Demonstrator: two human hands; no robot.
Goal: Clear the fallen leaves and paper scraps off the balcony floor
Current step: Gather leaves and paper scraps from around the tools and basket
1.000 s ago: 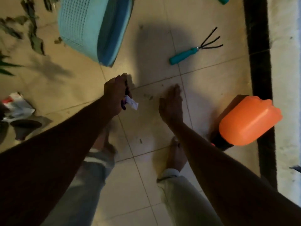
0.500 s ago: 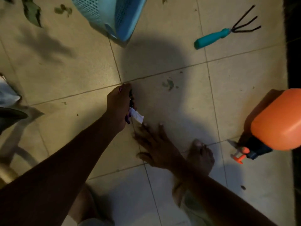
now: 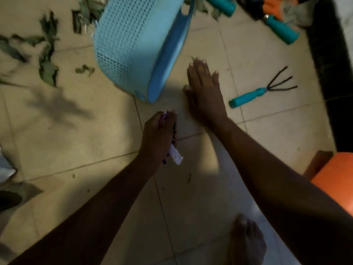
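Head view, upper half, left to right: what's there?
Scattered fallen leaves → blue basket → right hand, fingers straight → teal-handled hand rake.

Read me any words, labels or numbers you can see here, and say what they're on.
None can be read.
The paper scrap gripped in the left hand is too blurred to show any print.
The blue basket and orange container show no lettering.

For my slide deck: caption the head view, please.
Left hand grips paper scraps while the right hand spreads flat beside the basket; leaves litter the floor.
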